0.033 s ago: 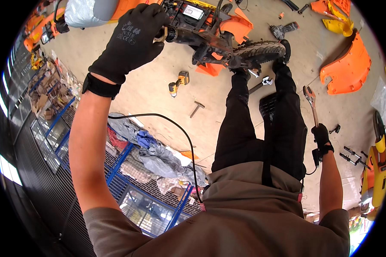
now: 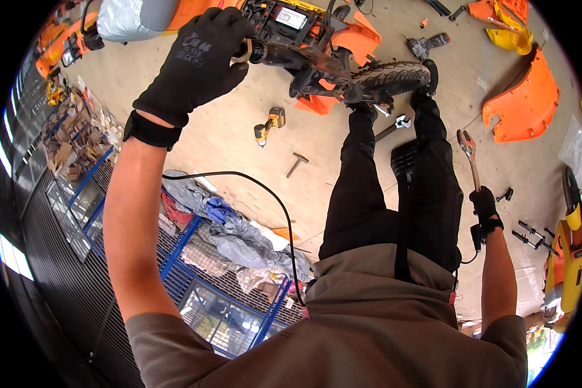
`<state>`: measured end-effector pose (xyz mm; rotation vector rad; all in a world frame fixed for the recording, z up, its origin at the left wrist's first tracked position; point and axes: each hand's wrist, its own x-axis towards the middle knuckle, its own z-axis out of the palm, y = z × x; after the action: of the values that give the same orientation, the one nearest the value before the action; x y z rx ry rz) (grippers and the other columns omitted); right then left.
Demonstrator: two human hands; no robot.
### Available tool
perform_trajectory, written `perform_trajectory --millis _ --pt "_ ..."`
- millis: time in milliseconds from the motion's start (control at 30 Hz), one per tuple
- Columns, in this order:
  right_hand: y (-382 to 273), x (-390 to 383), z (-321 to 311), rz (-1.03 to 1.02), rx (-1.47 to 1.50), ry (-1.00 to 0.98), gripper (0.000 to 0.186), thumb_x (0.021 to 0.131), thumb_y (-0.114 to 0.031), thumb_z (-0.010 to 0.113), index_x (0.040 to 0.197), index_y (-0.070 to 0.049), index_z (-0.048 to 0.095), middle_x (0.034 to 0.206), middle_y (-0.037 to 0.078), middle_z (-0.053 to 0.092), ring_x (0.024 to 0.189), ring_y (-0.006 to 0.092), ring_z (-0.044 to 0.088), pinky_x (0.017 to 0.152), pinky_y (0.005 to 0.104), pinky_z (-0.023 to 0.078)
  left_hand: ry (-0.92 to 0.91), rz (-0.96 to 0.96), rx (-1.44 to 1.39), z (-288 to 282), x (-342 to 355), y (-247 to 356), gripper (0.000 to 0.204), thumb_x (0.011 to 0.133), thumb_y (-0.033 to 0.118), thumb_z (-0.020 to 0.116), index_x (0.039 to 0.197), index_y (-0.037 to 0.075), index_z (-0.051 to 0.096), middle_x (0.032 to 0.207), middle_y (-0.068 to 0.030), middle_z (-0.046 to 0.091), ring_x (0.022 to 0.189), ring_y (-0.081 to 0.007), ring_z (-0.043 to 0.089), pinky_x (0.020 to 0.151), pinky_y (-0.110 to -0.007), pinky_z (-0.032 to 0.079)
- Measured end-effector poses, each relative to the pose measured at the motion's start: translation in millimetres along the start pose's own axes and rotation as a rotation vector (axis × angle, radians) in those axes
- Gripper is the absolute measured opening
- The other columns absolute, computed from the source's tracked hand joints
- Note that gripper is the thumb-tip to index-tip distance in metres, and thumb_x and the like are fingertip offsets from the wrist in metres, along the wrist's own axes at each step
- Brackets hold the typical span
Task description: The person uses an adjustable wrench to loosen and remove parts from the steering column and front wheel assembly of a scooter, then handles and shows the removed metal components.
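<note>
My left hand (image 2: pixel 204 61), in a black glove, is raised at the upper left. Its fingers are closed around a brass-coloured metal ring (image 2: pixel 240 52) at the end of a black tube (image 2: pixel 281 54). The tube belongs to a partly stripped vehicle with a knobbly tyre (image 2: pixel 394 79), which lies beside my feet. The far side of the grip is hidden by the glove. Low at the right, my right hand (image 2: pixel 484 204), also gloved, grips the handle of a rusty wrench (image 2: pixel 470 155). The wrench's jaws point away from me, above the floor.
On the floor lie a yellow-and-black cordless driver (image 2: pixel 269 127), a hammer (image 2: pixel 297 165), an adjustable wrench (image 2: pixel 394 127) and a grey power drill (image 2: pixel 428 44). Orange body panels (image 2: pixel 527 100) rest at the right. A black cable (image 2: pixel 265 187) loops from my waist. Blue-framed mesh racks (image 2: pixel 181 246) stand at the left.
</note>
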<state>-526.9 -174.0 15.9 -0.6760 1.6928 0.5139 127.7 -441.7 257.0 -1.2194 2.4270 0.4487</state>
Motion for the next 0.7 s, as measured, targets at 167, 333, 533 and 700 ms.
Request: perform_trajectory --millis 167,333,533,700 --pt "-3.8 -3.1 0.8 0.041 -0.017 0.012 0.013 0.078 -0.019 0.060 0.078 -0.010 0.050 0.056 -0.002 0.042 0.043 0.0115 0.042 0.038 0.0302 0.040 0.039 -0.036 -0.036 2.1 -5.2 -0.9 0.050 0.075 0.009 0.075 0.121 0.008 0.056 0.108 -0.0094 0.057 0.098 -0.0309 0.056 0.084 -0.042 0.048" --pt "0.0 -0.9 1.3 0.035 -0.044 0.025 0.014 0.078 -0.019 0.061 0.078 -0.010 0.050 0.056 -0.002 0.044 0.044 0.0115 0.044 0.038 0.0306 0.040 0.091 -0.021 -0.002 0.5 -5.1 10.6 0.052 0.076 0.009 0.075 0.124 0.009 0.054 0.112 -0.0094 0.057 0.103 -0.0317 0.056 0.087 -0.042 0.047" --pt "0.3 -0.7 2.2 0.006 -0.012 0.025 0.014 0.079 -0.019 0.061 0.078 -0.010 0.050 0.057 -0.002 0.044 0.043 0.0116 0.043 0.037 0.0307 0.040 0.062 0.029 0.057 -2.9 -5.6 -4.9 0.058 0.071 0.013 0.080 0.122 0.009 0.054 0.115 -0.0093 0.057 0.105 -0.0311 0.055 0.089 -0.043 0.047" --pt "1.9 1.6 1.1 0.002 0.000 -0.001 0.015 0.079 -0.019 0.061 0.078 -0.011 0.050 0.057 -0.002 0.043 0.042 0.0115 0.043 0.036 0.0309 0.039 0.065 -0.008 -0.003 -2.4 -6.4 -6.5 0.062 0.068 0.014 0.083 0.124 0.013 0.056 0.123 -0.0091 0.055 0.111 -0.0315 0.054 0.092 -0.044 0.047"
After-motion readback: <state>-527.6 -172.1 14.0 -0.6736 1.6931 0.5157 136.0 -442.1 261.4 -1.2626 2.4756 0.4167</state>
